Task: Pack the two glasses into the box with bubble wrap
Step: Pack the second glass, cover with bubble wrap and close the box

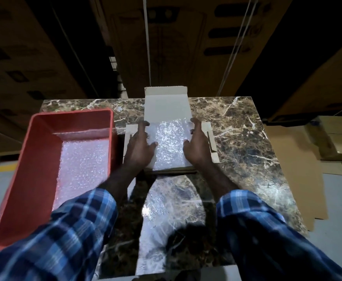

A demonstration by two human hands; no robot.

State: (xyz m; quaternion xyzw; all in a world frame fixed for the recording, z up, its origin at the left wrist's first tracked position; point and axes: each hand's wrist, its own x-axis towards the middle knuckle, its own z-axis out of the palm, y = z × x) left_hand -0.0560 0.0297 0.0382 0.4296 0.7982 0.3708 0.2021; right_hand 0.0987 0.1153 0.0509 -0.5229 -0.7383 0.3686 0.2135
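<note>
Both hands down in the open white box [167, 107] at the middle of the table's far edge: left hand [139, 146] and right hand [195, 146] open, fingers fairly straight, pressing a bubble wrap sheet [169, 142] against the box's side walls, seemingly to line it as cushioning. No glasses visible anywhere. More bubble wrap lying in the red bin [44, 142] at the table's left edge, within reach.

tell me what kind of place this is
Probably a warehouse or packing area: large stacked cartons loom behind the marble-pattern table, flattened cardboard lies on the floor, and a red bin holds bubble wrap.
</note>
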